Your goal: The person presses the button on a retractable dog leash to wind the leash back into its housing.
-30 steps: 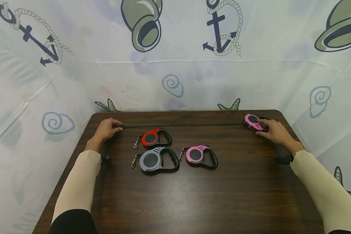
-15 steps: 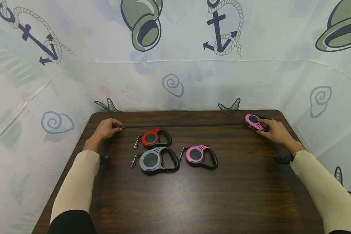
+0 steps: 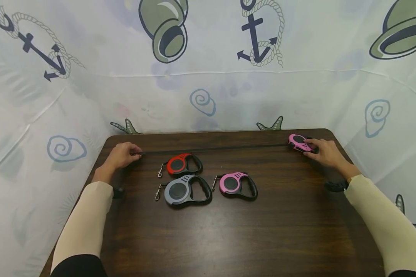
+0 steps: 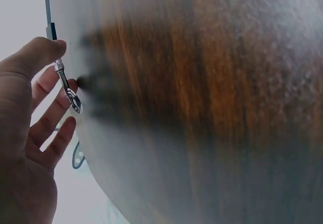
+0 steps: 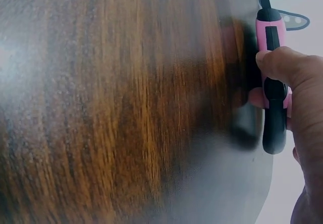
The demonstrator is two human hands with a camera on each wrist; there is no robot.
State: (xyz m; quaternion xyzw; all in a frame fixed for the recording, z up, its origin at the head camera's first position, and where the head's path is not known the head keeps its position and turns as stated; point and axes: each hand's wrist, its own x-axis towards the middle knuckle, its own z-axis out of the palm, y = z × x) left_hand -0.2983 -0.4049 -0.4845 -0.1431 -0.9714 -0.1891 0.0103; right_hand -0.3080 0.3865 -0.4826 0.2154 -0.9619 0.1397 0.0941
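At the table's far right, my right hand (image 3: 327, 154) grips a pink and black retractable dog leash (image 3: 298, 143) by its casing. In the right wrist view the thumb presses the side of this pink leash (image 5: 261, 35), and its black handle hangs below the fingers. A dark leash cord (image 3: 215, 148) runs taut from it across the back of the table to my left hand (image 3: 123, 156). There the thumb and fingers pinch the cord's end, just above a metal snap hook (image 4: 67, 85) that shows in the left wrist view.
Between the arms lie a red retractable leash (image 3: 176, 164), a grey one (image 3: 178, 191) and a second pink one (image 3: 231, 184), each with its metal clip toward the left. They rest on a dark wooden table (image 3: 249, 234). White patterned cloth (image 3: 228, 96) stands behind and at both sides.
My left hand has moved slightly left and nearer, with the cord's end in its fingers. The right hand keeps its hold on the pink leash. The head view has shifted slightly.
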